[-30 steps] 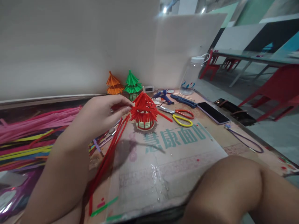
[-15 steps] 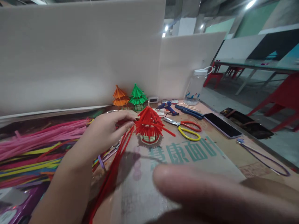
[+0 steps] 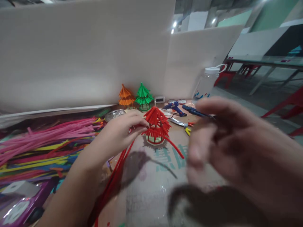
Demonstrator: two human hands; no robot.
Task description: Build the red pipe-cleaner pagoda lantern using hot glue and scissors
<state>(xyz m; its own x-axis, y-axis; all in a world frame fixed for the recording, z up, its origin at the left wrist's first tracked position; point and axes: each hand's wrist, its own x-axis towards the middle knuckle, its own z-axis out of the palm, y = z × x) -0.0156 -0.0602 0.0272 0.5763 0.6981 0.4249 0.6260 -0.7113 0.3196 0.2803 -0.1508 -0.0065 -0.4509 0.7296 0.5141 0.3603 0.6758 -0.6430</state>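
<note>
From afar, I am seeing my left hand (image 3: 125, 129), its fingers pinching the left edge of a red pagoda (image 3: 156, 121) standing mid-worktop (image 3: 113, 211). My blurred right hand (image 3: 220, 142) is looming near right, partly hiding scissors (image 3: 178, 122); I cannot tell whether its fingers are meeting. Orange (image 3: 126, 96) and green pagodas (image 3: 143, 97) are standing beyond, left of a blue glue gun (image 3: 175, 108). Teal characters (image 3: 169, 159) are reading "慧康".
</note>
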